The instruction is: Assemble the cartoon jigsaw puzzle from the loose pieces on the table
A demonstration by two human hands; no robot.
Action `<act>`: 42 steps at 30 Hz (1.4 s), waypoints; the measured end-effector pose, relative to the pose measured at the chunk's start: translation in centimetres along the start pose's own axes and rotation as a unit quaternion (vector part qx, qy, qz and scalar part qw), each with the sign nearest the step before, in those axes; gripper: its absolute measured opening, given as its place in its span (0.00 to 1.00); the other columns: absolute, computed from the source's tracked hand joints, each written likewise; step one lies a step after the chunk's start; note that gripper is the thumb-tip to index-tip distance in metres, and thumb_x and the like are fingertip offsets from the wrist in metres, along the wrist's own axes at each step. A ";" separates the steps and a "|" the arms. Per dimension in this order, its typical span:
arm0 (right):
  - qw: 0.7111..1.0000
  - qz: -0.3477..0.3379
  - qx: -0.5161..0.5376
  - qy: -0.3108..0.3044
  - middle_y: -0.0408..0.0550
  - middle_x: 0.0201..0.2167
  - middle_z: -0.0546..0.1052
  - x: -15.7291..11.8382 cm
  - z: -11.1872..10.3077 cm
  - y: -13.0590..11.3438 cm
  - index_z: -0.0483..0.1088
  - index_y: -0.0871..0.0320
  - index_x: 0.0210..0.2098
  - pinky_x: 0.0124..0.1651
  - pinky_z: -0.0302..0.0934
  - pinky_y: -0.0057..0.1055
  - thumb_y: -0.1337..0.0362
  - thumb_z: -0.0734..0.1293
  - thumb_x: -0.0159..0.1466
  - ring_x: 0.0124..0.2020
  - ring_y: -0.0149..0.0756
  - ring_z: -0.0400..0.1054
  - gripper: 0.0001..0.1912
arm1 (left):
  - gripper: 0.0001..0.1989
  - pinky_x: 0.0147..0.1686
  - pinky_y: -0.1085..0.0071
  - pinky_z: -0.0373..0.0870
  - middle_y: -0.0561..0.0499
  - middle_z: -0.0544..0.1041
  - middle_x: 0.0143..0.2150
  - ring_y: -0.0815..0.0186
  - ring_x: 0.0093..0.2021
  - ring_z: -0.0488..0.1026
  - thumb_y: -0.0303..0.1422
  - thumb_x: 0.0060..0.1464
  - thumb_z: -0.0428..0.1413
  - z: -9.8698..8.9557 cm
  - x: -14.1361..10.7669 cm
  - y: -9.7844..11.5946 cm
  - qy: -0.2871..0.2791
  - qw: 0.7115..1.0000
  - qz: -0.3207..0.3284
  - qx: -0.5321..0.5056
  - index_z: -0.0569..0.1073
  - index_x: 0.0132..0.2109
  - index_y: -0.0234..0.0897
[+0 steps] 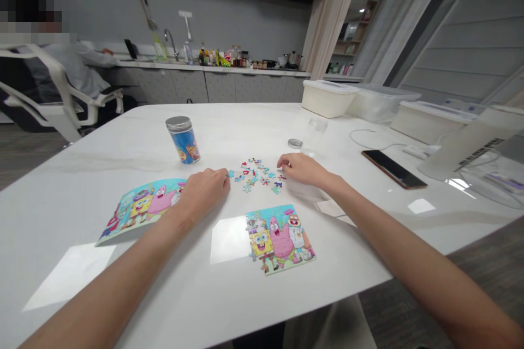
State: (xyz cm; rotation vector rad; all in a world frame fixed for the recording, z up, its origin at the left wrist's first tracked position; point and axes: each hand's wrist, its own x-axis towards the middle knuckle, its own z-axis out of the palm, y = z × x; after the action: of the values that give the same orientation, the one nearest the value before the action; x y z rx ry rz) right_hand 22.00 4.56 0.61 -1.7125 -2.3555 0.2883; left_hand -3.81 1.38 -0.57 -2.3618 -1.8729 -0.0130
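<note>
Loose jigsaw puzzle pieces (pixel 254 175) lie in a scattered cluster between my hands. My left hand (pixel 207 188) rests at the left of the cluster, fingers curled together, with a small blue puzzle piece (pixel 231 173) at its fingertips. On the right side, my right hand (pixel 302 168) hovers low by the outer pieces, its fingers loosely bent and apart, with nothing visible in them. Closer to me lies a partly joined puzzle (pixel 282 237) of cartoon characters, its left edge jagged. A curved picture sheet (pixel 149 204) with the same scene lies partly behind my left hand and forearm.
A blue picture jar (pixel 184 142) with a metal lid stands at the left. Behind my right hand are a clear jar (pixel 317 133) and a loose lid (pixel 295 143). A phone (pixel 393 168), cables and storage boxes (pixel 329 99) occupy the right. A person sits far left.
</note>
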 end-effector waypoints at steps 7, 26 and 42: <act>0.998 -0.060 0.001 0.011 0.50 0.38 0.79 -0.2 -0.3 -0.3 0.75 0.58 0.36 0.38 0.59 0.32 0.70 0.61 0.61 0.35 0.36 0.70 0.10 | 0.17 0.32 0.69 0.63 0.50 0.77 0.26 0.63 0.27 0.73 0.39 0.63 0.46 -0.5 -0.6 -0.3 -0.029 0.975 0.204 -0.088 0.76 0.50 0.42; 0.974 -0.214 0.002 -0.080 0.51 0.43 0.76 -1.4 -1.1 -1.6 0.71 0.56 0.43 0.44 0.60 0.34 0.67 0.60 0.67 0.41 0.38 0.69 0.09 | 0.16 0.29 0.72 0.60 0.56 0.74 0.21 0.69 0.22 0.67 0.46 0.60 0.53 -1.8 -1.5 1.0 -0.109 0.934 0.280 -0.192 0.75 0.45 0.40; 0.986 -0.119 -0.076 -0.090 0.50 0.45 0.75 -1.2 -1.6 0.3 0.73 0.56 0.43 0.40 0.58 0.31 0.68 0.63 0.65 0.40 0.36 0.69 0.09 | 0.14 0.24 0.73 0.58 0.55 0.73 0.20 0.69 0.20 0.68 0.41 0.65 0.47 -0.6 -2.7 2.6 -0.043 0.922 0.357 -0.142 0.74 0.49 0.42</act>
State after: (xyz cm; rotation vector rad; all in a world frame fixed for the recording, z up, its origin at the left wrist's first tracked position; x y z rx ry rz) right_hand 23.03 3.57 1.96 -1.4995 -2.7471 0.2353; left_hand -1.85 -1.87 -0.46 -3.1458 -0.9758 -0.1185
